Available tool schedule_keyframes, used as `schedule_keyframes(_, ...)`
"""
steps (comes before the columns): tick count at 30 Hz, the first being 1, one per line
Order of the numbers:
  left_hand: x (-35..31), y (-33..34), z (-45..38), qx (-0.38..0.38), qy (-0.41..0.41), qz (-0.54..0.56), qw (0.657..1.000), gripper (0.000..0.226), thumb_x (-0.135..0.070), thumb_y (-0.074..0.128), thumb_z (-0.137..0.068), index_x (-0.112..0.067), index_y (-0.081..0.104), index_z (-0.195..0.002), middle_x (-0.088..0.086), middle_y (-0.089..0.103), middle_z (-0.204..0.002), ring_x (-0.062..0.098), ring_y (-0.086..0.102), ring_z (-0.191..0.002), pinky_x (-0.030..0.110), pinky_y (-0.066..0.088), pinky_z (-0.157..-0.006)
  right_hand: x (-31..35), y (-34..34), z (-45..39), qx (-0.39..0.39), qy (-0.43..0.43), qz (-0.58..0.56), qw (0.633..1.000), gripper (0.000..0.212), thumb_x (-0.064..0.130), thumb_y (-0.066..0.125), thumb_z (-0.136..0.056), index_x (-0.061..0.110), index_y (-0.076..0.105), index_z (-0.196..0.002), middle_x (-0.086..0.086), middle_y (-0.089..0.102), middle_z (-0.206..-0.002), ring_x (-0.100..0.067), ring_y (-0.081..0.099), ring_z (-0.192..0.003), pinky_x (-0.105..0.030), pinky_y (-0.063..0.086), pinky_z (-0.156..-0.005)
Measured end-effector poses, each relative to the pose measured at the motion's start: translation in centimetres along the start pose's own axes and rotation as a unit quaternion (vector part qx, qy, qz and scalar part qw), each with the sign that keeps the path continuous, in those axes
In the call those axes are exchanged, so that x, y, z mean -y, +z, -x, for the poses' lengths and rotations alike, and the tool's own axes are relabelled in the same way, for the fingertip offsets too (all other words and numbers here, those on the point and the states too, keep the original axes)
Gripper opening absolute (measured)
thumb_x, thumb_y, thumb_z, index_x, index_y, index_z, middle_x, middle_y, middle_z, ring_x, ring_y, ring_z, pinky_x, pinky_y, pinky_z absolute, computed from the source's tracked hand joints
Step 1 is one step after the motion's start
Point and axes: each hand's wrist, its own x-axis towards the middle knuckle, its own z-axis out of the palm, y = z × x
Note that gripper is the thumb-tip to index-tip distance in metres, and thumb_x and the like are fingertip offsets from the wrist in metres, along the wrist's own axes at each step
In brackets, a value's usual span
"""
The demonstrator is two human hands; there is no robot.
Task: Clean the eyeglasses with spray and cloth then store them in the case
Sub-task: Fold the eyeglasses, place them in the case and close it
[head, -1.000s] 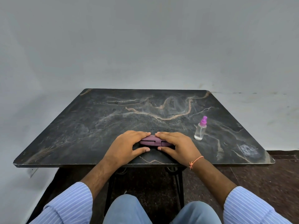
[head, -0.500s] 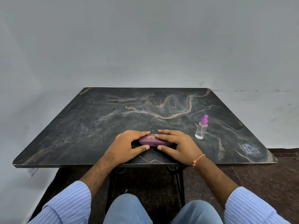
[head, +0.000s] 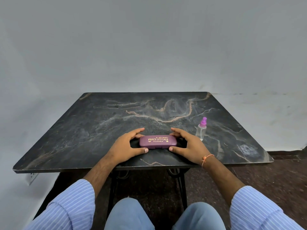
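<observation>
A purple eyeglass case (head: 157,141) with gold lettering lies shut near the front middle of the dark marble table (head: 99,130). My left hand (head: 127,145) cups its left end and my right hand (head: 187,145) cups its right end. Both hands have their fingers spread, and the thumbs rest by the case's front corners. The eyeglasses are not visible. A darker smooth patch (head: 159,155) lies under and in front of the case; it may be a black cloth. The clear spray bottle (head: 201,129) with a pink top stands upright just right of my right hand.
The table's front edge (head: 99,170) runs just below my wrists, with black metal legs (head: 113,193) beneath. A grey wall rises behind the table. A wall socket (head: 32,177) shows under the left front corner. My knees are at the bottom.
The case lid went from slightly ajar to shut. My hands, which covered the top of the case, have slid apart to its two ends, uncovering the lettering.
</observation>
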Motion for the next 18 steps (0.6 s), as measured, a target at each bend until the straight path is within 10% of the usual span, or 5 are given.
schedule_keyframes(6,-0.3,0.4,0.4,-0.011,0.02,-0.133,0.991,0.107,-0.086,0.073,-0.074,-0.043,0.039,-0.167,-0.024,0.058,-0.157,0.007,0.049,-0.147,0.04,0.042,-0.124,0.0,0.6,-0.3,0.035,-0.009,0.128,0.991,0.1,0.073,0.066,-0.084,0.031,0.029,-0.167,0.011,0.051,-0.162,-0.011,0.049,-0.146,-0.035,0.04,-0.122)
schedule_keyframes(12,-1.9,0.8,0.7,0.014,-0.042,-0.279,0.959,0.116,-0.108,0.033,-0.073,-0.048,0.022,-0.171,-0.021,0.013,-0.183,0.011,0.011,-0.17,0.061,0.008,-0.136,0.4,1.3,-0.5,0.046,-0.025,0.225,0.973,0.095,0.077,0.043,-0.097,0.024,0.014,-0.17,-0.002,0.039,-0.171,-0.019,0.031,-0.159,-0.043,0.025,-0.13)
schedule_keyframes(18,-0.6,1.3,0.8,0.017,-0.022,-0.305,0.952,0.119,-0.112,0.027,-0.072,-0.046,0.026,-0.171,-0.022,0.015,-0.182,0.011,0.012,-0.17,0.062,0.014,-0.135,-0.7,1.8,0.0,0.048,-0.04,0.254,0.965,0.089,0.076,0.035,-0.101,0.023,0.016,-0.17,0.005,0.032,-0.174,-0.014,0.021,-0.163,-0.043,0.017,-0.134)
